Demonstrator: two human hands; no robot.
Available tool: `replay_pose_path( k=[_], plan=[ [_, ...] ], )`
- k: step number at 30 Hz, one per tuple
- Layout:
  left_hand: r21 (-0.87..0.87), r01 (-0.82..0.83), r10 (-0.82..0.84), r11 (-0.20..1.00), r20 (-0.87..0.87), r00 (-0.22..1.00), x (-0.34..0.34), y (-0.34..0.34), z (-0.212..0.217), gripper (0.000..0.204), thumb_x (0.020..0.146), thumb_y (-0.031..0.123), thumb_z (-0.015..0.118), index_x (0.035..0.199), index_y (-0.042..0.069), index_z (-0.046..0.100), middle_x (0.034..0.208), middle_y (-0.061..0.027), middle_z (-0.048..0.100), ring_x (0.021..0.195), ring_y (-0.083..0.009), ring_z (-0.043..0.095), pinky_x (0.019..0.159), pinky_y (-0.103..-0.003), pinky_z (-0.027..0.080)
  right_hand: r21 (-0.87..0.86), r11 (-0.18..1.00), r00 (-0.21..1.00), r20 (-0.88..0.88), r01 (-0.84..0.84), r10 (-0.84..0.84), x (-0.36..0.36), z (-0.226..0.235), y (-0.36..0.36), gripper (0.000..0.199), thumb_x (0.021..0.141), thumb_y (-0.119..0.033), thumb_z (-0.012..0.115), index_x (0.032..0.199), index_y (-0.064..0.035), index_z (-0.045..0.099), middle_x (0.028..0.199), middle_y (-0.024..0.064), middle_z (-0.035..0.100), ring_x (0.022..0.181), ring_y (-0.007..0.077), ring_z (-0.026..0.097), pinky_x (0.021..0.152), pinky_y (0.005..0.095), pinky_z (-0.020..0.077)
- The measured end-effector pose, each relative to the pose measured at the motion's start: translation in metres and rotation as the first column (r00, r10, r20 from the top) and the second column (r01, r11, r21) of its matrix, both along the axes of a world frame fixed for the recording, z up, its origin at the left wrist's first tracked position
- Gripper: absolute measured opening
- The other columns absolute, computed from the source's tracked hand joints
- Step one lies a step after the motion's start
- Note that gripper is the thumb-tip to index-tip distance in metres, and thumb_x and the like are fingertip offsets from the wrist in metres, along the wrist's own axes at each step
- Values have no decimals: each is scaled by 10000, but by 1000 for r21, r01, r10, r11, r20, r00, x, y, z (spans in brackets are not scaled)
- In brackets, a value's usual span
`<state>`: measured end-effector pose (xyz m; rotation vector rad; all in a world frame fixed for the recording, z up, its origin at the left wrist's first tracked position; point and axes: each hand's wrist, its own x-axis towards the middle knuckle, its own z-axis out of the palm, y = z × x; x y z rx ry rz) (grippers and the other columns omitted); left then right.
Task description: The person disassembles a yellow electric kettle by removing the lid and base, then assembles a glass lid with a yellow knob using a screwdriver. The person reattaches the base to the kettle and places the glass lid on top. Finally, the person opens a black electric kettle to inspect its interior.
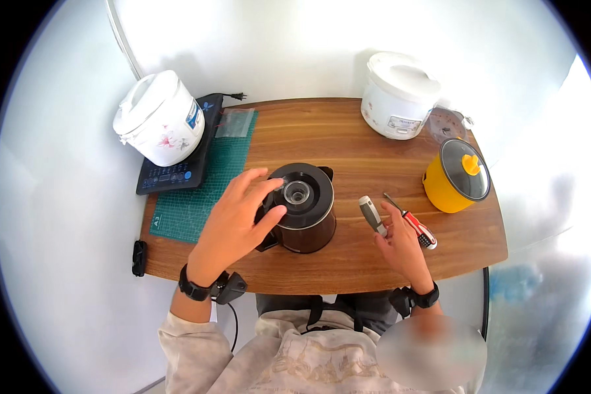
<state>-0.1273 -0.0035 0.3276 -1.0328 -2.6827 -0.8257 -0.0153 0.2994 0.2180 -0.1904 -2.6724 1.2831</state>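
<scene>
A brown kettle [305, 236] with a black lid stands upright near the middle of the wooden table. In the lid's centre is a round, clear knob [297, 192]. My left hand [240, 213] reaches over the kettle's left side, thumb and fingers apart, the tips at the lid; nothing is held in it. To the right, my right hand [404, 246] is low over the table, thumb and fingers closed around the lower end of a grey-and-white handled tool [371, 213], whose other end is hidden. Beside that hand lies a red-and-black handled screwdriver [421, 231], its shaft pointing away from me.
At the far left a white rice cooker [167, 128] sits on a black induction cooker [171, 177], partly over a green cutting mat [187, 210]. A plastic bag [235, 123] lies there. Another rice cooker [397, 105], a clear lid [448, 125] and a yellow pot [448, 187] stand right.
</scene>
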Motion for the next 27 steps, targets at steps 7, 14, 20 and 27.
replay_pose_path(
  k=[7,14,20,27],
  plan=[
    [-66,73,-80,995,-111,991,-10,26,-6,380,924,227,700,1258,55,647,1249,-114,619,1117,-322,623,935,-390,524,-95,995,1000,-17,22,-24,9,10,-2,551,886,-38,671,1396,-60,465,972,154,638,781,245,615,706,355,515],
    [-90,59,-64,994,-51,997,-13,28,-4,360,907,239,718,1205,43,673,1134,-104,609,987,-306,643,828,-396,549,-192,981,1000,14,-5,8,9,3,3,472,841,-18,633,1297,-12,510,949,161,661,775,248,658,701,331,527],
    [-95,35,-46,995,-117,992,-17,33,-5,343,843,238,756,1113,38,689,1051,-103,625,914,-301,643,791,-392,549,-369,930,1000,21,-7,16,9,11,-3,407,815,-19,622,1207,6,517,929,147,651,788,195,651,709,318,522],
    [-130,95,-120,987,-205,971,-24,35,-6,335,819,220,757,1092,43,677,983,-114,654,961,-305,640,823,-391,541,-426,904,999,23,-30,44,10,14,-1,386,810,-2,607,1180,1,496,932,116,636,795,165,617,740,303,515]
  ],
)
